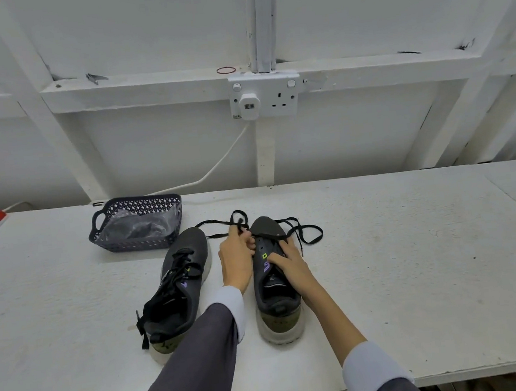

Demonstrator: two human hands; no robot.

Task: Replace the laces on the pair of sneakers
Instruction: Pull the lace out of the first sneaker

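Bearing the work: one white table (383, 246), with everything set near its middle, within easy reach of both arms.
Basket: one dark basket (137, 243) just behind the shoes. It holds clear plastic wrapping with something dark inside, probably spare laces kept close at hand.
Sneakers: two, side by side with toes pointing away. The laced sneaker (177, 286) sits untouched to the left. The part-laced sneaker (278, 308) stands between the hands, the one being worked on.
Right hand: the right hand (289, 262) is clamped over the upper of the part-laced sneaker, thumb by the tongue, likely to steady it against the pull.
Left hand: the left hand (236, 258) has curled fingers pinching the lace near the toe.
Lace: one loose black lace (308, 231) crosses only the lowest eyelets, its ends trailing on the table either side of the toe. Whether it is going in or coming out I cannot tell.
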